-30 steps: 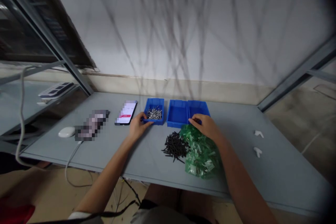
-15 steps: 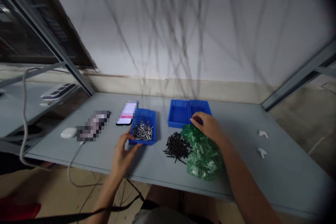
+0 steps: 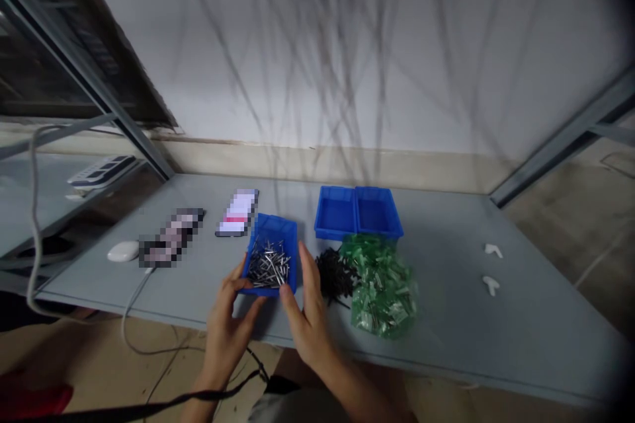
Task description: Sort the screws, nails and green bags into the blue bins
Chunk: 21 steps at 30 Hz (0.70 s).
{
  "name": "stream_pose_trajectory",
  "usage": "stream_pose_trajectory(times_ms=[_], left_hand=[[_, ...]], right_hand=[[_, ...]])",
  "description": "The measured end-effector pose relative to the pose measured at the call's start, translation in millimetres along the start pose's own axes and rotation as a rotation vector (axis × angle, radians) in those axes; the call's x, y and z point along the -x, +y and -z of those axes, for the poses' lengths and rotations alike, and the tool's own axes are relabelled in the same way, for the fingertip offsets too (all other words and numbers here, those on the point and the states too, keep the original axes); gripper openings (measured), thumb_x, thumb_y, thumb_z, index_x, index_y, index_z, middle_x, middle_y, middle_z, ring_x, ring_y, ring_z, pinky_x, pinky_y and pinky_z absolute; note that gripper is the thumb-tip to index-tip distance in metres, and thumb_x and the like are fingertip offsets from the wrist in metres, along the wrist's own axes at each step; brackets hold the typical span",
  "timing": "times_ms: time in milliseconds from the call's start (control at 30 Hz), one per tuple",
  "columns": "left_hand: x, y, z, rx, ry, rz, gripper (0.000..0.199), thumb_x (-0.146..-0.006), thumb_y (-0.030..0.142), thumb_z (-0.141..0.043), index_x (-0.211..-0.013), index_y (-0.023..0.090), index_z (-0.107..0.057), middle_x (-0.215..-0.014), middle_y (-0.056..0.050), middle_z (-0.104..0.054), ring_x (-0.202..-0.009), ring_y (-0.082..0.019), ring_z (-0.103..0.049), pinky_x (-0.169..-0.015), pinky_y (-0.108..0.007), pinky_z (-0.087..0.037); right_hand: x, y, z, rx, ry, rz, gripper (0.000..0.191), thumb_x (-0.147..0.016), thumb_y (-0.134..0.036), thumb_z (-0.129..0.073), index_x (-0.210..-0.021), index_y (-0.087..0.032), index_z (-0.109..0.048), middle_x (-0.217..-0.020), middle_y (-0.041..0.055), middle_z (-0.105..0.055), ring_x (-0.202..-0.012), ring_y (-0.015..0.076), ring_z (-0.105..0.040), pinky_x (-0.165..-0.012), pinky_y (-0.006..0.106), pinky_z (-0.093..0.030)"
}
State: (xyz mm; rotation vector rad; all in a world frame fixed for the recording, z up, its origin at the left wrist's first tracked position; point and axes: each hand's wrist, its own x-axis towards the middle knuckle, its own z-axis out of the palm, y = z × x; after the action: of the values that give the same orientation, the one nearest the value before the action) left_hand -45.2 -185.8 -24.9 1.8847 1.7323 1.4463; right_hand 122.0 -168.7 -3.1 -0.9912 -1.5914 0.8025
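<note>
While my L hand [image 3: 225,320] grips the near-left corner of the blue bin [image 3: 276,226], thumb in front, my R hand [image 3: 313,327] is half spread round the near-right corner; can't tell if it's taking any wt. Loose metal pins [image 3: 269,266] fill the bin's near part, over the grey table [image 3: 446,297]. Step in hand looks like two-handed bin handling; next move prob. calls for a level hold, no spills. Just R: black pins [image 3: 333,272], then green bag [image 3: 381,287], w/ two blue trays [image 3: 336,213] behind.
</note>
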Motion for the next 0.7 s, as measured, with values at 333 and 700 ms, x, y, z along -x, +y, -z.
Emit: stream_pose_trajectory(times_ms=[333,700], left_hand=[[-9.5,38.6,6.9,-0.215,-0.065,-0.287,0.015,-0.082,0.015,-0.062,-0.095,0.021,-0.057,-0.136,-0.012,-0.057,-0.124,-0.024,-0.055,-0.095,-0.039,-0.052],[-9.2,58.1,-8.0,-0.087,-0.19,-0.334,0.042,-0.082,0.01,-0.057,-0.122,0.023,-0.056,-0.145,-0.012,-0.048,-0.135,-0.027,-0.043,-0.105,-0.047,-0.044]], right_hand=[[-20.5,24.6,-27.9,-0.253,0.049,-0.268,0.065,-0.098,-0.053,-0.039,-0.154,-0.024,-0.026,-0.161,0.0054,-0.022,-0.148,0.0233,-0.02,-0.12,0.049,-0.021],[-18.1,41.5,-29.2,-0.255,0.069,-0.362,0.07,-0.094,-0.062,-0.04,-0.151,-0.022,-0.034,-0.16,0.0079,-0.026,-0.147,0.0241,-0.022,-0.12,0.051,-0.02]])
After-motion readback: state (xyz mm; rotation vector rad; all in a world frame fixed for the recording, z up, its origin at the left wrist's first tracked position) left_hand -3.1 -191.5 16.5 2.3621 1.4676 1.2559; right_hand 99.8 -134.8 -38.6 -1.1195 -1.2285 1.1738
